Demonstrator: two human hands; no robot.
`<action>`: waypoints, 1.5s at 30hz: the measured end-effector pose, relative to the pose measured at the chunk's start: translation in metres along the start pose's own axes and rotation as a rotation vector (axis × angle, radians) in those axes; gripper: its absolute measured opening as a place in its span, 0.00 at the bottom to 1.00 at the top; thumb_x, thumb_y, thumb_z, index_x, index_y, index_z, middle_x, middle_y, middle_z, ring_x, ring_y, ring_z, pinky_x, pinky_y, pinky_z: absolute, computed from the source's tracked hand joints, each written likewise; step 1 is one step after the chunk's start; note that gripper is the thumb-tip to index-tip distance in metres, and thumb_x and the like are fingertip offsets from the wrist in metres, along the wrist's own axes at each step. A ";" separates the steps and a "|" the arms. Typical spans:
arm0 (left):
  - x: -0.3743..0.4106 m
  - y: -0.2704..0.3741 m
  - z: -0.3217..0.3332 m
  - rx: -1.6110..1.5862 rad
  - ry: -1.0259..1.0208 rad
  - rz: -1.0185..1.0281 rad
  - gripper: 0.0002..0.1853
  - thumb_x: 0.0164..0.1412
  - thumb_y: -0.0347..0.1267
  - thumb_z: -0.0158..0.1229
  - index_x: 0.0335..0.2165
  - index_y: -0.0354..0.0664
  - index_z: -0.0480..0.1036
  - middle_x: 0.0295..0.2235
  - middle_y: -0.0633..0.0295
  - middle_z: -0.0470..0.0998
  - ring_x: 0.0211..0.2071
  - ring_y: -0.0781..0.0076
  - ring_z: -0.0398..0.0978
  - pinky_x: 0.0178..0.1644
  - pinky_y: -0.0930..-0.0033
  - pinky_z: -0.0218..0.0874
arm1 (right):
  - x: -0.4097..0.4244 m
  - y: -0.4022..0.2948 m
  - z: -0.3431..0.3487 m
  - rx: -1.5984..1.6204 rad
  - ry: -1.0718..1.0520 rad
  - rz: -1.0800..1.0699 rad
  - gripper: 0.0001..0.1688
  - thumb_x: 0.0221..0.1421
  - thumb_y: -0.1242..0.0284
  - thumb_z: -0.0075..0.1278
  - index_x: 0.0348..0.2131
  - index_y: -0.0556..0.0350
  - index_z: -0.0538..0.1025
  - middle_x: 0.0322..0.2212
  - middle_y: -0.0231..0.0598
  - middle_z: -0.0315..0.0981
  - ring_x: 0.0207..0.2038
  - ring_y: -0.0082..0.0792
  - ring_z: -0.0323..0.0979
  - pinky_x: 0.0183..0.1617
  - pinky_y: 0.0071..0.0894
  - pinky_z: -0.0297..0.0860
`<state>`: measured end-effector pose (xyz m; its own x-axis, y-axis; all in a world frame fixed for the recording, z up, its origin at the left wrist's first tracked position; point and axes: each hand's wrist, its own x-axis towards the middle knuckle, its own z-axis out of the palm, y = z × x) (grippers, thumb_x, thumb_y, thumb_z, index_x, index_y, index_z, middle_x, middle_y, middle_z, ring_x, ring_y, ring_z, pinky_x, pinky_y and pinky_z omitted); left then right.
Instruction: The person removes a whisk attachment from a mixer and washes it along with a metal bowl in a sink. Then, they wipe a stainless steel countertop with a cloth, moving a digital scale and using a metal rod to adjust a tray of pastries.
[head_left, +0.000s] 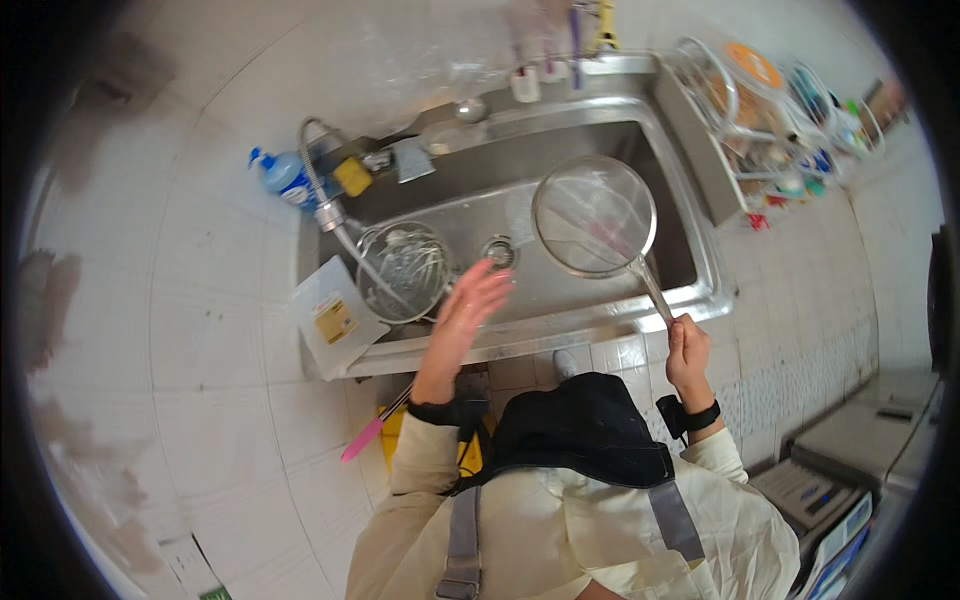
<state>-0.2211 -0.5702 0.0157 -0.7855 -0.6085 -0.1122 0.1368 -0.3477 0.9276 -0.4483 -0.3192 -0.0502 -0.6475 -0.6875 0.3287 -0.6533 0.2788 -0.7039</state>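
My right hand (688, 349) grips the metal handle of a round fine-mesh strainer (595, 217). The strainer is held over the right half of a stainless steel sink (465, 217), and the basin shows through its mesh. Over the sink's front part, my left hand (472, 304) is bare, with its fingers extended and slightly blurred. Left of that hand, a round metal container (363, 296) stands in the basin with clear, glossy contents that I cannot identify. The spout of a flexible-neck faucet (330, 217) reaches down into it. Near my left fingertips is the drain (500, 253).
A blue pump bottle (283, 178) and a yellow sponge (352, 176) are at the back left. A pale plastic sheet or board (334, 322) leans over the left corner. Racks of packets (757, 97) flank the right. A pink-handled tool (364, 441) is below my left forearm.
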 end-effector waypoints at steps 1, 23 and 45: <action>0.005 0.008 0.013 -0.060 -0.055 0.011 0.31 0.62 0.43 0.39 0.56 0.34 0.48 0.50 0.49 0.64 0.50 0.59 0.65 0.56 0.61 0.52 | 0.014 -0.007 0.004 0.030 -0.007 -0.089 0.18 0.59 0.65 0.35 0.22 0.57 0.69 0.12 0.43 0.62 0.16 0.44 0.64 0.20 0.37 0.58; -0.043 0.058 -0.072 -1.024 0.559 0.741 0.14 0.62 0.28 0.43 0.43 0.29 0.63 0.44 0.54 0.69 0.48 0.67 0.67 0.56 0.70 0.58 | 0.250 -0.228 0.020 1.134 -1.225 -0.477 0.34 0.36 0.71 0.64 0.44 0.66 0.68 0.36 0.43 0.72 0.41 0.35 0.71 0.46 0.31 0.64; -0.280 -0.085 -0.184 1.094 1.042 0.027 0.12 0.59 0.33 0.48 0.39 0.38 0.70 0.38 0.58 0.73 0.41 0.65 0.70 0.45 0.66 0.61 | 0.511 -0.514 0.194 0.910 -0.233 -0.218 0.16 0.60 0.63 0.37 0.28 0.58 0.66 0.21 0.42 0.71 0.20 0.33 0.72 0.23 0.27 0.67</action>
<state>0.0979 -0.5015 -0.0977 0.0411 -0.9880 0.1491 -0.7283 0.0725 0.6814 -0.3672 -0.9439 0.3569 -0.3895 -0.8061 0.4455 -0.1320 -0.4298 -0.8932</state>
